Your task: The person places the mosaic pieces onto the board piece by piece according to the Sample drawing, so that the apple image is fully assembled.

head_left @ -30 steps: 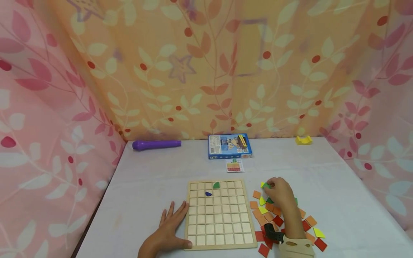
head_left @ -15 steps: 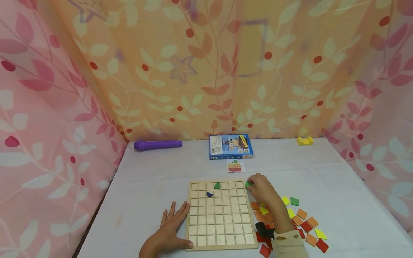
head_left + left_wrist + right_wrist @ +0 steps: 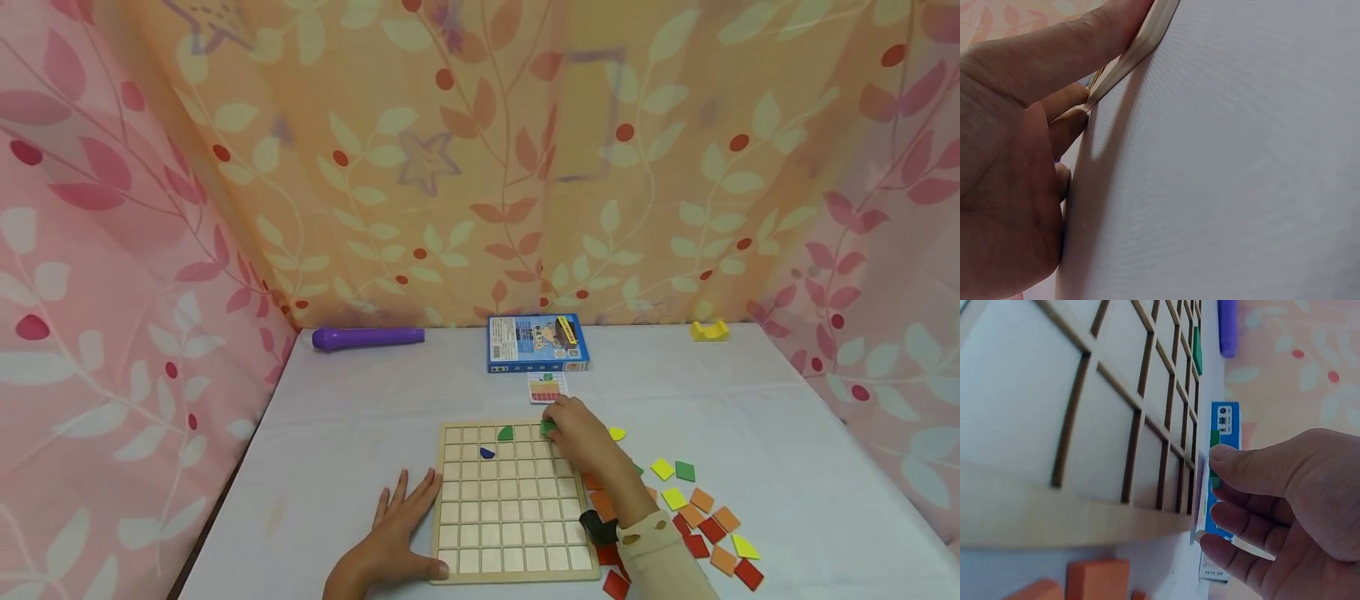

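My left hand: the hand (image 3: 390, 537) lies at the near left part of the board, fingers apart, thumb on its near left corner and fingertips by its left edge.
Board: the wooden board (image 3: 517, 577) with square cells lies flat before me on the white table (image 3: 300, 483).
Loose tiles: at the right of the board are red tiles (image 3: 748, 573) and orange tiles (image 3: 702, 500); yellow pieces (image 3: 662, 469) and a green square (image 3: 685, 471) lie mostly farther.
My right hand: this hand (image 3: 581, 435) is above the far right part of the board; thumb and forefinger are pinched together on a green piece (image 3: 1214, 439).
Green piece: it is over the far row, right of the middle, held a little above the surface.
Pieces on board: a green quarter-round (image 3: 506, 433) is in the far row; a dark blue piece (image 3: 487, 453) is one row nearer, to the left.
Picture card: the card (image 3: 545, 387) lies beyond the board, just before the blue box (image 3: 536, 343).
Far edge: a purple microphone-shaped thing (image 3: 367, 337) at left, a yellow holder (image 3: 709, 332) at right, then the leafy curtain (image 3: 480, 167).
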A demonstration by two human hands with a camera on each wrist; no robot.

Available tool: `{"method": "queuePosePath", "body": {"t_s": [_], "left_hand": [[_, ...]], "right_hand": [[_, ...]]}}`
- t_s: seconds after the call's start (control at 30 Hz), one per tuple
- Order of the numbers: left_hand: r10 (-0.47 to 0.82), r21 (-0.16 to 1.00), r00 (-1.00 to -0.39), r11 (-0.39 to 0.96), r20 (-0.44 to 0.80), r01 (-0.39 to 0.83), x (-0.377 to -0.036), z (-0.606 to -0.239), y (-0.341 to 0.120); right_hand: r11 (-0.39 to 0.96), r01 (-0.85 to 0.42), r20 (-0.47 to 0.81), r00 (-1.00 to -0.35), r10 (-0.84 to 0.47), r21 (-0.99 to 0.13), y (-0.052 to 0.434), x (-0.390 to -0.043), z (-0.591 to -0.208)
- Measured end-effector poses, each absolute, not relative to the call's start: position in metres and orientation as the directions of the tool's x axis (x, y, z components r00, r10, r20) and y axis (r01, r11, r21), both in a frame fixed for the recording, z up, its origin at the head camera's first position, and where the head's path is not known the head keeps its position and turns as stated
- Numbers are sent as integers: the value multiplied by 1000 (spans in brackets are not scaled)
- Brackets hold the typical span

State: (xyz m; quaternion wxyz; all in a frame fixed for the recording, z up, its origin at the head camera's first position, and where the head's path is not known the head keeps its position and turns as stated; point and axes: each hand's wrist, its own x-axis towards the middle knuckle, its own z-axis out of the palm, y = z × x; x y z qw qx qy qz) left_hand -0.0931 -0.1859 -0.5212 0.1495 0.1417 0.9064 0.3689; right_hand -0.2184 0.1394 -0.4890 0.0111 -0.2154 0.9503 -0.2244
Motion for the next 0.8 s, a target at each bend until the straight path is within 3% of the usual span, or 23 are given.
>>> {"method": "queuePosePath", "body": {"t_s": [0.27, 0.6, 0.8], "left_hand": [[367, 714, -914, 685, -171, 142, -92, -520, -186], [369, 724, -913, 676, -174, 135, -92, -521, -186], [369, 723, -913, 677, -176, 135, -93, -522, -186]], "right_hand": [[782, -491, 93, -863, -496, -384, 119, -226, -491], [787, -510, 86, -853, -514, -347, 106, -227, -495], [767, -517, 85, -845, -528, -380, 103, -231, -493]]}}
